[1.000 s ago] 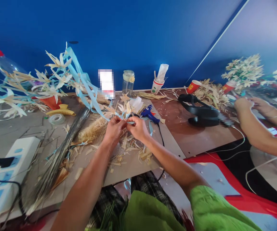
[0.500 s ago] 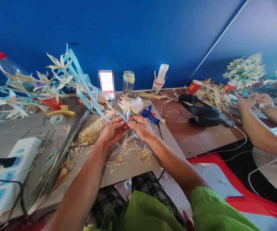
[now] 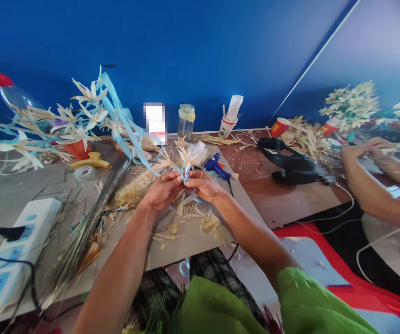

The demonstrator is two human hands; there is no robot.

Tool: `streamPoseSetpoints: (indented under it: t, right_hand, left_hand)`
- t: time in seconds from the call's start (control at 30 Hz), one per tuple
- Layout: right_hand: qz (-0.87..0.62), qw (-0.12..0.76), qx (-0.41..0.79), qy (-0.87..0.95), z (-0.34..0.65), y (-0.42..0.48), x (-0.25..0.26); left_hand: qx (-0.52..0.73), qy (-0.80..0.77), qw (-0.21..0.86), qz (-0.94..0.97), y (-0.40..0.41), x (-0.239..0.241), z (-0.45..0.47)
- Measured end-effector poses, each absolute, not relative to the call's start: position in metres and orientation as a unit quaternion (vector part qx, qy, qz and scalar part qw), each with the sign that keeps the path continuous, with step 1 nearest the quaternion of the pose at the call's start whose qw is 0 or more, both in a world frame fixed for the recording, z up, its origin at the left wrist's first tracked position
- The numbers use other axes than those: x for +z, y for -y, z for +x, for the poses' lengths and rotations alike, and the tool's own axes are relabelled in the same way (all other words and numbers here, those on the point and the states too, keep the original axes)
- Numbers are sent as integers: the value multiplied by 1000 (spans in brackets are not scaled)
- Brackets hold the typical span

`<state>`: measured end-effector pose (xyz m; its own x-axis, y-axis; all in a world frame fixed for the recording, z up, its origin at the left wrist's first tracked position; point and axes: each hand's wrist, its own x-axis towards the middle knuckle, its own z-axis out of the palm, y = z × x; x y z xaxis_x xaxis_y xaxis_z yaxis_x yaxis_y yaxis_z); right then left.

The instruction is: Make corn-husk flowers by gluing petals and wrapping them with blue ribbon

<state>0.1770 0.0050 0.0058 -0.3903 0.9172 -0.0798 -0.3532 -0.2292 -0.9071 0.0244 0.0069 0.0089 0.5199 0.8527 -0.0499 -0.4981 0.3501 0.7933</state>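
Between my hands stands a pale, pointed-petal flower [image 3: 185, 159] of what looks like dried husk, its base bound in light blue ribbon [image 3: 185, 175]. My left hand [image 3: 165, 189] pinches the blue-wrapped base from the left, thumb and fingertips pressed together. From the other side my right hand [image 3: 204, 185] grips the same base in its fingertips. A loose length of blue ribbon [image 3: 135, 147] runs up from near my left fingers to a flower spray [image 3: 90, 95] at the back left. The exact finger contact is partly hidden.
A blue glue gun [image 3: 217, 167] lies right of my hands. Husk scraps [image 3: 208, 222] litter the board; a wire bundle [image 3: 92, 222], tape roll [image 3: 84, 173] and power strip [image 3: 19, 250] lie left. A black object [image 3: 288, 162] and another person's hands [image 3: 368, 149] are at right.
My fingertips have shifted slightly on the flower's base, and a small gap now shows between the hands. The flower stands a little lower. The camera view has moved slightly.
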Motion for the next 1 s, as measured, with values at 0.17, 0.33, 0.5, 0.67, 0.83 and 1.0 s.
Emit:
streamPoseSetpoints:
  t: [0.17, 0.33, 0.5, 0.67, 0.83, 1.0]
  right_hand:
    - [-317, 431, 725, 433, 179, -6, 3]
    - [-309, 424, 738, 425, 181, -8, 1]
    - [-303, 417, 751, 413, 181, -8, 0]
    - [-314, 424, 753, 392, 182, -9, -2]
    - [-318, 428, 753, 385, 184, -11, -2]
    - [-300, 428, 761, 383, 184, -9, -2]
  left_hand:
    - [413, -245, 783, 395, -6, 11, 21]
    - [408, -259, 775, 407, -8, 10, 21]
    - [425, -265, 760, 415, -9, 9, 26]
    - [421, -255, 753, 437, -9, 9, 27]
    - [429, -225, 759, 435, -9, 9, 24]
    - [435, -255, 726, 468, -12, 6, 25]
